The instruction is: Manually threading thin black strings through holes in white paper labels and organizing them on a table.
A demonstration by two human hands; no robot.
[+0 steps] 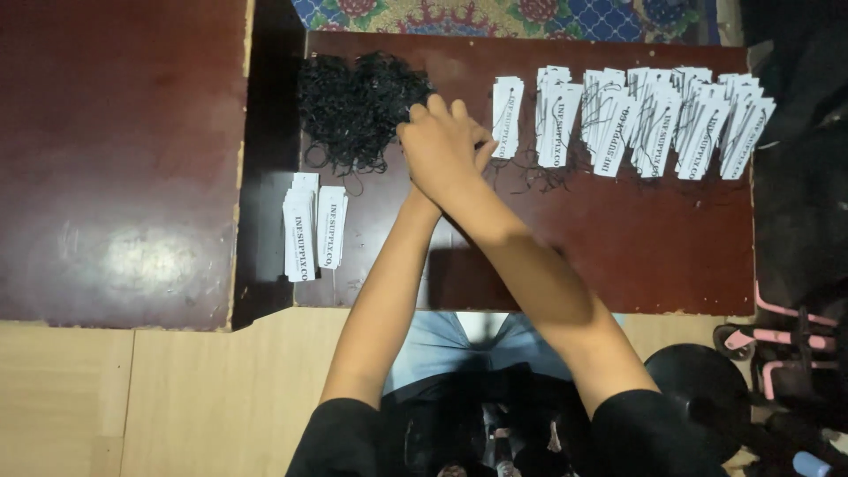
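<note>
Beside the black string pile (358, 106), both hands (442, 150) overlap, fingers closed together.

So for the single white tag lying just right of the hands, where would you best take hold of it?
Pinch the tag at its lower end, coming from the near side: it lies flat and alone, long axis toward the person, clear of the tag row, though the right hand is close.

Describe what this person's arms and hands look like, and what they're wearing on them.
Both arms are bare from above the elbow down, with short black sleeves ending at the upper arms. The right hand shows no glove, ring or watch; the left hand is mostly hidden under it. No wristbands or markings are visible on either forearm.
</note>
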